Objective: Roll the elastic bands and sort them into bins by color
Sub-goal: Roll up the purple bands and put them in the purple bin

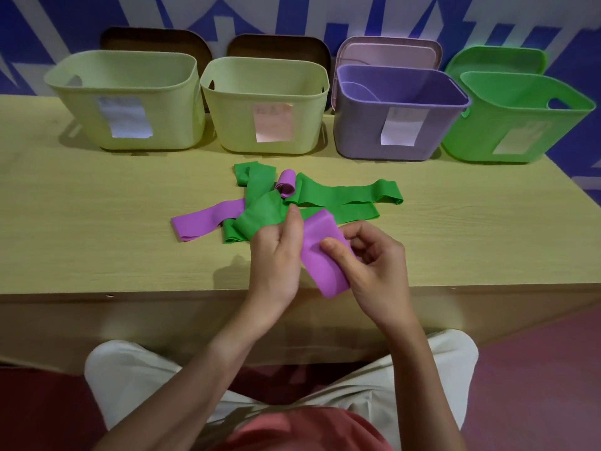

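Left hand [276, 252] and right hand [374, 258] both gripping a purple band [320, 255], green bands [328, 193] at twelve o'clock.

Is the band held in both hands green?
No: the band gripped by the left hand and right hand is purple.
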`<act>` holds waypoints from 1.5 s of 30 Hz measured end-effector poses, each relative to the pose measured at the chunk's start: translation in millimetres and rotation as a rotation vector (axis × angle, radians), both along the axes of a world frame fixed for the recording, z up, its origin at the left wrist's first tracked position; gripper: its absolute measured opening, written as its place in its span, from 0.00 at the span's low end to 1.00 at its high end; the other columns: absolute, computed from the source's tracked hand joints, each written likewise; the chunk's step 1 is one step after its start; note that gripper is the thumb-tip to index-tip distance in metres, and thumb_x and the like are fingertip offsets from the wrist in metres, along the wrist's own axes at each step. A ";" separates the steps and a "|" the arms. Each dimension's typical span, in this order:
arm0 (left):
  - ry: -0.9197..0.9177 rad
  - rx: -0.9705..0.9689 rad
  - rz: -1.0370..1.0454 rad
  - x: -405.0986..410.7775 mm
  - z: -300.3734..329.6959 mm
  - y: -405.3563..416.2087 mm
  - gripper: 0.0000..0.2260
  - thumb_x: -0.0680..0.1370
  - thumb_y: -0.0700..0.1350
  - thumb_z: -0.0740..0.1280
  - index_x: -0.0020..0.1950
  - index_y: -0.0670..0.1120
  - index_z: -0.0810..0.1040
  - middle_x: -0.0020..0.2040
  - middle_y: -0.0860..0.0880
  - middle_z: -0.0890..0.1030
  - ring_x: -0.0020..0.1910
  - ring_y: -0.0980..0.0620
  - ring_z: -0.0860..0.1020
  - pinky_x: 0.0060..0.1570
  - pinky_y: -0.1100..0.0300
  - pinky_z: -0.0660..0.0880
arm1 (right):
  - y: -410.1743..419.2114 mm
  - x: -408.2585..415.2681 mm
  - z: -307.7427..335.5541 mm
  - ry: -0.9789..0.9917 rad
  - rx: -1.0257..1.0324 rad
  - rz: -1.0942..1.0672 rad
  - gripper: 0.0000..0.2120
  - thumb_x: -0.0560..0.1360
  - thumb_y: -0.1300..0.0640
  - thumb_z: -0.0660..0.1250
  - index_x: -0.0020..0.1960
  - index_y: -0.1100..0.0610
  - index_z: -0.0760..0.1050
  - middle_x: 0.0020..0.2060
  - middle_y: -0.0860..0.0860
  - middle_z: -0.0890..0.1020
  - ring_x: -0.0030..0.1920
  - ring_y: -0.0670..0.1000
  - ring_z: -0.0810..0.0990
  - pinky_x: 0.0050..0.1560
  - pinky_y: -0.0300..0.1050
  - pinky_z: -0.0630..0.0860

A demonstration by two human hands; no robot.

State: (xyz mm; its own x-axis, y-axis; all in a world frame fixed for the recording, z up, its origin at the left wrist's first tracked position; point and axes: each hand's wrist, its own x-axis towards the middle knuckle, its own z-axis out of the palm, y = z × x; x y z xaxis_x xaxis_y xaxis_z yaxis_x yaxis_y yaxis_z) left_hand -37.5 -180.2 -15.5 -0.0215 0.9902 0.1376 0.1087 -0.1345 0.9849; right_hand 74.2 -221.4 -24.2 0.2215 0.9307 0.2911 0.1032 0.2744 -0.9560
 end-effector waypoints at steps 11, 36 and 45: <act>-0.295 -0.509 -0.293 -0.6 13.0 -3.7 0.16 0.81 0.48 0.54 0.33 0.48 0.64 0.20 0.53 0.58 0.17 0.57 0.54 0.23 0.69 0.50 | 1.0 6.1 3.1 -0.073 0.088 0.023 0.14 0.73 0.59 0.71 0.55 0.45 0.78 0.34 0.60 0.77 0.35 0.49 0.72 0.36 0.41 0.70; -0.269 -0.274 -0.242 3.0 17.0 -2.1 0.22 0.82 0.51 0.55 0.30 0.44 0.65 0.21 0.50 0.60 0.19 0.55 0.58 0.21 0.66 0.54 | 0.0 4.7 17.2 -0.031 0.081 0.085 0.16 0.75 0.59 0.69 0.61 0.49 0.74 0.39 0.53 0.81 0.37 0.44 0.76 0.37 0.36 0.72; -0.073 -0.250 -0.387 3.0 16.7 5.4 0.23 0.83 0.53 0.51 0.29 0.47 0.63 0.22 0.52 0.61 0.21 0.55 0.59 0.22 0.67 0.56 | 2.0 13.9 17.3 -0.013 0.088 0.012 0.11 0.69 0.58 0.74 0.49 0.52 0.76 0.38 0.47 0.83 0.38 0.45 0.80 0.38 0.38 0.75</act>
State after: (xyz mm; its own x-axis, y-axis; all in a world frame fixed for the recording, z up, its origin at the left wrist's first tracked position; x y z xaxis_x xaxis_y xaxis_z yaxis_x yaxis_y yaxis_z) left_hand -34.4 -174.9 1.2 0.3554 0.9300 -0.0940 0.0262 0.0906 0.9955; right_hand 88.1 -219.4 -7.0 0.2064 0.9039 0.3748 0.1113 0.3588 -0.9267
